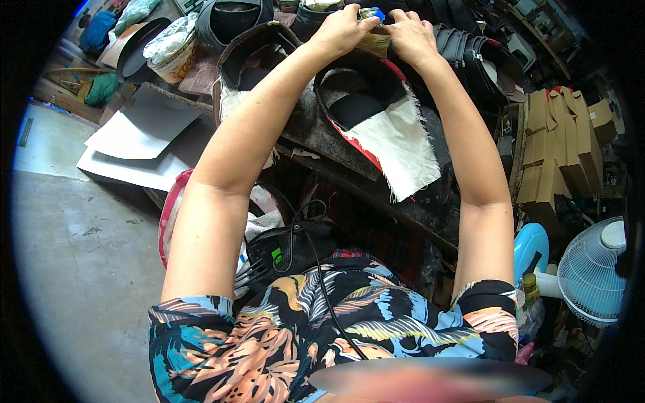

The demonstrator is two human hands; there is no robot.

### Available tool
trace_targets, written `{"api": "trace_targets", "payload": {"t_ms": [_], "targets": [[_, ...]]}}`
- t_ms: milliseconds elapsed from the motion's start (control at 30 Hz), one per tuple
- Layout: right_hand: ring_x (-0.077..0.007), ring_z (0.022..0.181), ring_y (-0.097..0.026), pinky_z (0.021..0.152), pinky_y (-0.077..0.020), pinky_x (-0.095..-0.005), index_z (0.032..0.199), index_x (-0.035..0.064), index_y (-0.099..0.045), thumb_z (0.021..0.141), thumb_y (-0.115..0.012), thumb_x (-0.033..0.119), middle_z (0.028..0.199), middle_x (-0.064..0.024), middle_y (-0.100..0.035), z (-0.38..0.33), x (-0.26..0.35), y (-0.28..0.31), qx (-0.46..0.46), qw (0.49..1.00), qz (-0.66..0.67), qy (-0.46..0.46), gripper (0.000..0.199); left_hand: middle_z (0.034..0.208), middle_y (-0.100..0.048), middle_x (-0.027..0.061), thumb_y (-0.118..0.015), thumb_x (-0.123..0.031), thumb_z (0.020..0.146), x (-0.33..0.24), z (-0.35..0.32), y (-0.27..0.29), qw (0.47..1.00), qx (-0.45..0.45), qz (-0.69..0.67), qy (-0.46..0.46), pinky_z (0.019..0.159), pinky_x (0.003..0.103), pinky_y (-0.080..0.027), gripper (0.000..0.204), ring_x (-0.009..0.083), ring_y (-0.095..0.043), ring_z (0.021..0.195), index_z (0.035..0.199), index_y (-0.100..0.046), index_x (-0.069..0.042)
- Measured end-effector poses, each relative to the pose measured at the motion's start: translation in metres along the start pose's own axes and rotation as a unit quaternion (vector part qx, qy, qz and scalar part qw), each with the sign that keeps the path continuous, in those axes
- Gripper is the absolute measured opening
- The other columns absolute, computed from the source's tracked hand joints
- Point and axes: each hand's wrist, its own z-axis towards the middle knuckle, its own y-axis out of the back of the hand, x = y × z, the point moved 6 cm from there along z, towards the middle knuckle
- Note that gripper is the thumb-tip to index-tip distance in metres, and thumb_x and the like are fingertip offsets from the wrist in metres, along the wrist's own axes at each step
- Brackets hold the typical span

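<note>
Both my arms reach to the far side of a worn dark workbench (pixel 322 158). My left hand (pixel 342 32) has its thumb and fingers closed at a small blue-and-yellow object (pixel 373 13), whose kind I cannot make out. Close by on the right, my right hand (pixel 411 37) has bent, closed fingers; what they hold, if anything, is hidden. A yellowish tub (pixel 376 44) shows below and between the hands. Nearer me lies a black shoe upper (pixel 356 84) with red edging and a frayed white cloth lining (pixel 400 144). Another dark upper (pixel 259 57) lies partly behind my left forearm.
White sheets (pixel 144 138) and a plastic-covered bucket (pixel 171 54) are at the left. Stacked black pieces (pixel 463 50) lie right of my hands. Folded cardboard boxes (pixel 557 144) and a blue-and-white fan (pixel 591 272) stand at the right. A black cable (pixel 322 282) hangs before me.
</note>
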Motion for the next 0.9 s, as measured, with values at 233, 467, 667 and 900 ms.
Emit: {"api": "trace_targets", "payload": {"t_ms": [233, 467, 667, 900], "targets": [[-0.0241, 0.125, -0.052, 0.102, -0.0377, -0.0529, 0.114, 0.0324, -0.075, 0.088, -0.059, 0.015, 0.134, -0.0002, -0.057, -0.001, 0.003, -0.002, 0.034, 0.999, -0.011, 0.015, 0.035, 0.104, -0.067, 0.0279, -0.06, -0.038, 0.094, -0.011, 0.0, 0.003, 1.0, -0.015, 0.011, 0.006, 0.089, 0.044, -0.051, 0.045, 0.0406, -0.065, 0.103, 0.111, -0.059, 0.004], [-0.0261, 0.111, -0.054, 0.091, -0.0387, -0.0454, 0.094, 0.0272, -0.079, 0.082, -0.064, 0.019, 0.114, -0.0043, -0.064, -0.016, -0.012, 0.046, -0.1, 0.985, 0.143, 0.008, 0.021, 0.116, -0.062, 0.0321, -0.062, -0.041, 0.093, -0.011, -0.001, 0.003, 1.0, 0.027, -0.002, 0.005, 0.095, 0.045, -0.048, 0.056, 0.0425, -0.061, 0.113, 0.12, -0.055, 0.007], [-0.0316, 0.112, -0.056, 0.094, -0.0404, -0.0443, 0.091, 0.024, -0.08, 0.082, -0.059, 0.012, 0.118, -0.0086, -0.066, -0.049, -0.014, 0.076, -0.029, 0.984, 0.174, -0.001, 0.025, 0.126, -0.051, 0.0357, -0.064, -0.027, 0.092, -0.08, -0.058, 0.027, 0.946, -0.072, 0.183, -0.256, 0.101, 0.048, -0.044, 0.056, 0.0488, -0.051, 0.119, 0.134, -0.05, 0.006], [-0.0147, 0.092, -0.067, 0.085, -0.0536, -0.0283, 0.12, 0.0056, -0.068, 0.096, -0.052, -0.001, 0.108, -0.0076, -0.069, -0.139, 0.056, 0.139, -0.127, 0.831, 0.54, 0.042, 0.03, 0.1, -0.061, 0.0159, -0.063, -0.002, 0.084, -0.076, -0.176, 0.03, 0.94, 0.188, 0.211, -0.189, 0.079, 0.043, -0.054, 0.01, 0.0341, -0.066, 0.091, 0.094, -0.064, -0.003]]}}
